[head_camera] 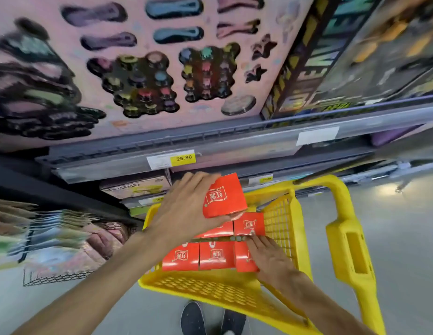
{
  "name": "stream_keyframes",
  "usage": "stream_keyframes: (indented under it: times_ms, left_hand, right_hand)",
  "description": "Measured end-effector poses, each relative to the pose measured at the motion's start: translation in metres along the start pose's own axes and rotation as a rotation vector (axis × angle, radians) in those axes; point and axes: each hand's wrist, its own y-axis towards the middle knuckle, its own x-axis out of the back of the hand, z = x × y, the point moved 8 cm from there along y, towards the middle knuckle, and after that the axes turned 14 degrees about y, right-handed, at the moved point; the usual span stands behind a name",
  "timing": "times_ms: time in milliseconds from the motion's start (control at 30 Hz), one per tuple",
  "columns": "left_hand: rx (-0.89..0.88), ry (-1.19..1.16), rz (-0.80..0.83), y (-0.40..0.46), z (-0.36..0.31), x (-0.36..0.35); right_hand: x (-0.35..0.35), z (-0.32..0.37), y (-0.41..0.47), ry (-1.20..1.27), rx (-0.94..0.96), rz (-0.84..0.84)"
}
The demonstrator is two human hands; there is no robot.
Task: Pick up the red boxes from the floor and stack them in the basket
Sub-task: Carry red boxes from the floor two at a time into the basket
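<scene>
A yellow mesh basket (280, 213) stands on the floor below me, with several red boxes (216, 257) packed in rows inside it. My left hand (186, 209) grips one more red box (225, 197) by its edges and holds it tilted just above the back row. My right hand (271, 255) lies with straight fingers on the rightmost box of the front row, its fingertips at the gap between the rows.
The basket's yellow handle (348, 240) arcs up on the right. Store shelves (210, 141) with price tags and a big pink toy pack (150, 68) stand right behind the basket. Packets fill a rack (48, 238) at left. My shoes (210, 320) are near the basket's front.
</scene>
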Motion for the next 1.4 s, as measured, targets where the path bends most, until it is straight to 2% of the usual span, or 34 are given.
stream_keyframes:
  times_ms: [233, 400, 533, 667, 833, 967, 1067, 1233, 1400]
  left_hand:
    - [-0.108, 0.084, -0.027, 0.009, -0.026, -0.013]
    - [-0.151, 0.092, -0.022, 0.006, -0.037, -0.014]
    - [-0.200, 0.096, -0.009, -0.002, -0.056, -0.016]
    - [-0.255, 0.129, 0.030, -0.007, -0.080, -0.041]
    - [-0.226, 0.244, 0.118, 0.002, -0.072, -0.097]
    - [-0.140, 0.323, 0.179, 0.002, -0.050, -0.131]
    - [-0.058, 0.335, 0.151, 0.007, -0.037, -0.135]
    - [-0.045, 0.423, 0.098, 0.010, -0.048, -0.127]
    - [-0.059, 0.403, 0.168, 0.004, -0.049, -0.128]
  right_hand:
    - [-0.047, -0.025, 0.024, 0.097, -0.045, -0.056]
    - [-0.040, -0.015, 0.025, 0.086, -0.050, -0.158]
    - [-0.035, -0.020, 0.004, 0.080, -0.104, -0.102]
    - [-0.019, -0.009, -0.037, 0.050, 0.056, -0.090]
    - [-0.014, -0.013, -0.059, 0.013, 0.177, -0.162]
    - [-0.013, -0.019, -0.064, 0.026, 0.172, -0.221]
    - [-0.006, -0.013, -0.068, 0.031, 0.224, -0.350]
    - [-0.002, -0.007, -0.073, 0.023, 0.255, -0.407]
    - [0.004, -0.009, -0.078, 0.051, 0.202, -0.342]
